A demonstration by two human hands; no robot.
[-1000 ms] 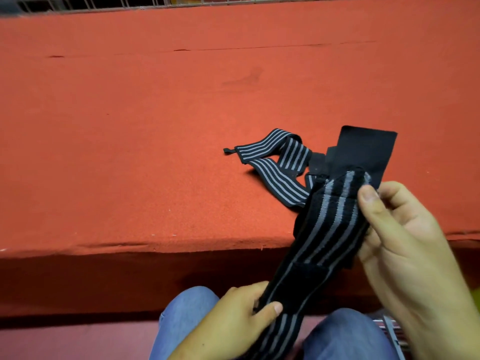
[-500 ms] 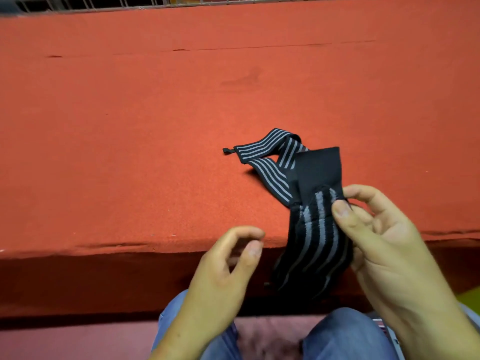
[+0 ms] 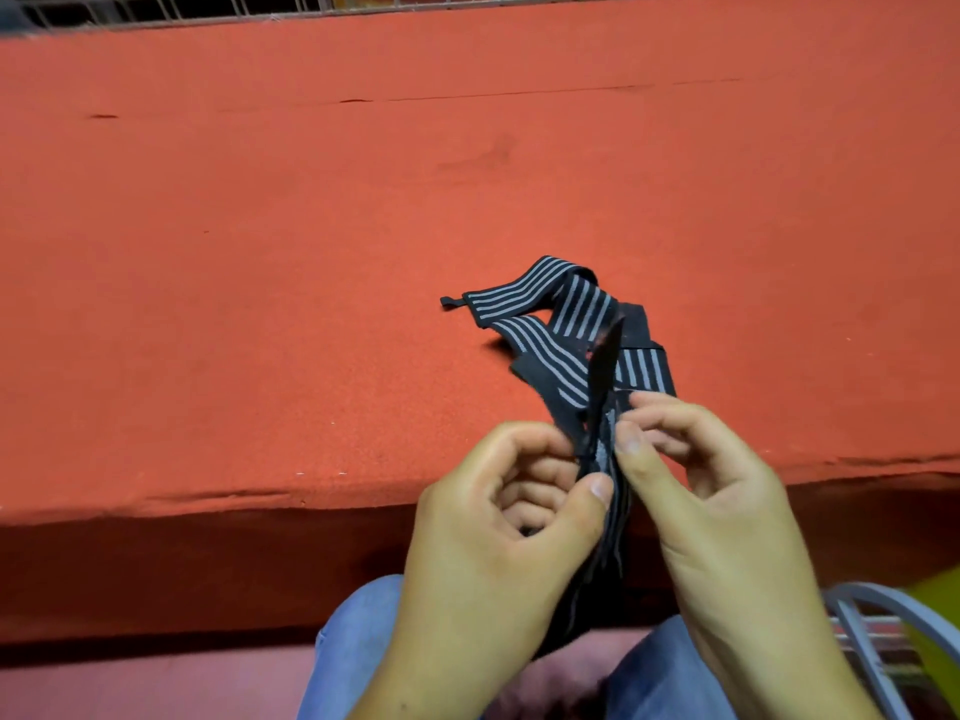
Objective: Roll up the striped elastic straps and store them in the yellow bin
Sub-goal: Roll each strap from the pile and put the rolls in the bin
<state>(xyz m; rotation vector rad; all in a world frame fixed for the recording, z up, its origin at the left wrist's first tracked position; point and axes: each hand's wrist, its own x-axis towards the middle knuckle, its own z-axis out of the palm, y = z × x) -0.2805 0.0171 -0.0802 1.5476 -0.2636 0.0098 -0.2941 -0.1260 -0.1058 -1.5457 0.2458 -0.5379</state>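
Both hands are pinching one striped elastic strap (image 3: pixel 604 462) between them. The left hand (image 3: pixel 498 537) clamps it with thumb against curled fingers, and the right hand (image 3: pixel 717 511) nips it from the other side with its thumb and fingertips. The strap stands edge-on, its black end poking up and its tail hanging between the person's jeans (image 3: pixel 358 641). Just behind, a second striped strap (image 3: pixel 540 350) lies crumpled on the orange felt table (image 3: pixel 260 252). A blurred corner of the yellow bin (image 3: pixel 940 615) shows at the lower right.
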